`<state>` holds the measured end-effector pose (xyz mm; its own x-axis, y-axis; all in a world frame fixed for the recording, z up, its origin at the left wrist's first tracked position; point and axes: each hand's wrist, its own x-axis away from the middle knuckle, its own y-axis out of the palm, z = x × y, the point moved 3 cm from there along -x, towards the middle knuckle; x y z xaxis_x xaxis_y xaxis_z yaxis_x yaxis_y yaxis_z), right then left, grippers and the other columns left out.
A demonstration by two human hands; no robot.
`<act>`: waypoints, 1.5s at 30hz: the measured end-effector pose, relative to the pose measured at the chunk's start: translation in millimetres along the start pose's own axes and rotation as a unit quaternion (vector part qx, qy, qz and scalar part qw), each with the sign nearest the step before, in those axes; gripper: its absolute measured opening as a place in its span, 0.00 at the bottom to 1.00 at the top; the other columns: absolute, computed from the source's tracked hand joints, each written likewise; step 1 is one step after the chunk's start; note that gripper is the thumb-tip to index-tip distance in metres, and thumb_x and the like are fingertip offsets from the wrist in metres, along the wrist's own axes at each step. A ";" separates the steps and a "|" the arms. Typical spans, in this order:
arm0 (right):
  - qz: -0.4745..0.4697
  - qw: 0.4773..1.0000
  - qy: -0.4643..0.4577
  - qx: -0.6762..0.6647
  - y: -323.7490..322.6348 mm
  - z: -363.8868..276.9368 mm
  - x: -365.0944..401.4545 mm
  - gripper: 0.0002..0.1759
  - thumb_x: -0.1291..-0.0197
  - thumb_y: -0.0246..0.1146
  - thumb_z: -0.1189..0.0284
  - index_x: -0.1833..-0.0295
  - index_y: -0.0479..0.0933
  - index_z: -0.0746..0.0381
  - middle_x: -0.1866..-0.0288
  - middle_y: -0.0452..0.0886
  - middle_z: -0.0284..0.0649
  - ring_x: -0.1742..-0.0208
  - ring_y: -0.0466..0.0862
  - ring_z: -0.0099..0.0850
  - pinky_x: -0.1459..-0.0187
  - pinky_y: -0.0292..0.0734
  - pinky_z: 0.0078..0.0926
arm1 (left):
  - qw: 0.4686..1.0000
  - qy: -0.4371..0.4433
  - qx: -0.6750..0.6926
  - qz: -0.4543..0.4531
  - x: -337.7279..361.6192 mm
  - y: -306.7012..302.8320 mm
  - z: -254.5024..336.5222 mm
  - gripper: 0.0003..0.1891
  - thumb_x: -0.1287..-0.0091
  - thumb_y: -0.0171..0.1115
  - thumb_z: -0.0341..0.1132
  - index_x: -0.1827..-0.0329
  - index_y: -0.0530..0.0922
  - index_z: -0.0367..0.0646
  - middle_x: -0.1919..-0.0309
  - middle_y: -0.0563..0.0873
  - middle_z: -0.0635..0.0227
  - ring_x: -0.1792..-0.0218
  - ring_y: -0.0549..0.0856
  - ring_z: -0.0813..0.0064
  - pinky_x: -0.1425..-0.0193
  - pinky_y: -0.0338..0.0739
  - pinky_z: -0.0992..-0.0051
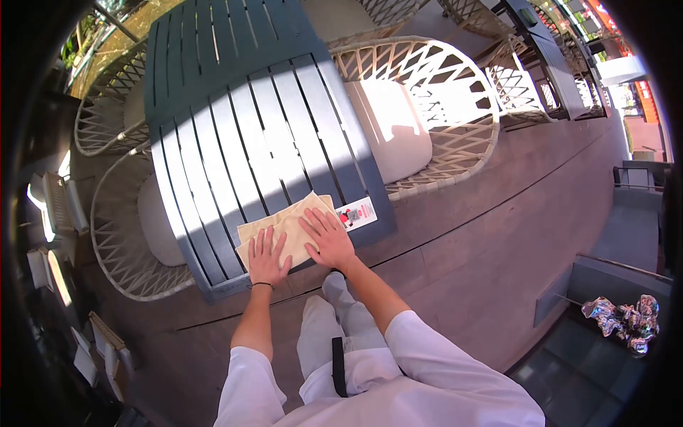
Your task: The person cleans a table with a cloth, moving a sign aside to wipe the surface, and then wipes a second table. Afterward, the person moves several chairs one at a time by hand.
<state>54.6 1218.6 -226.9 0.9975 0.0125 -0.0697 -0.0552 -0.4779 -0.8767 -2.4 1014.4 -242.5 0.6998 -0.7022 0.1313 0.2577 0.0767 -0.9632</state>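
A folded tan cloth (288, 222) lies on the near end of a dark slatted table (235, 135). My left hand (265, 257) rests flat on the cloth's left part, fingers spread. On its right part my right hand (328, 240) presses down, also with the fingers apart. Just right of that hand, a white printed card (358, 213) with a red picture and a square code lies on the tabletop near the corner. Part of the card's left end is hidden by the cloth or my hand.
Woven rope chairs with pale cushions stand along both sides, one on the right (455, 135) and one on the left (117, 228). Another dark table (548, 50) is at the back right. A grey planter box (597, 285) and a shiny silvery object (626, 320) are at the lower right.
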 end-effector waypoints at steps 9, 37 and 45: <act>0.022 0.998 0.006 -0.060 -5.4 8.0 27.6 0.34 0.35 0.56 0.61 0.24 0.61 0.56 0.20 0.58 0.38 0.20 0.55 0.34 0.21 0.47 0.40 | 0.992 -0.114 -0.058 0.012 1.8 15.8 27.2 0.34 0.31 0.53 0.50 0.21 0.60 0.57 0.19 0.49 0.57 0.20 0.48 0.50 0.21 0.39 0.45; 0.115 0.905 0.215 -0.348 -263.2 278.3 58.1 0.14 0.28 0.52 0.68 0.45 0.75 0.64 0.60 0.82 0.55 0.57 0.84 0.50 0.55 0.77 0.38 | 0.821 -0.176 0.543 0.010 -243.9 -66.8 356.2 0.18 0.30 0.62 0.46 0.60 0.80 0.36 0.71 0.85 0.62 0.67 0.81 0.78 0.60 0.77 0.71; 0.077 0.930 0.178 -0.312 -298.5 296.0 53.3 0.13 0.29 0.53 0.69 0.47 0.75 0.65 0.59 0.82 0.54 0.55 0.83 0.50 0.53 0.76 0.38 | 0.841 -0.159 0.517 0.032 -259.0 -82.1 371.0 0.20 0.35 0.67 0.49 0.61 0.82 0.36 0.71 0.86 0.57 0.69 0.84 0.71 0.59 0.78 0.69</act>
<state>111.2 1621.9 -109.7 0.9379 -0.3357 0.0878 -0.2720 -0.8683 -0.4148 42.4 1452.6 -110.4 0.8347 -0.4615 0.3006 0.5390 0.7966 -0.2737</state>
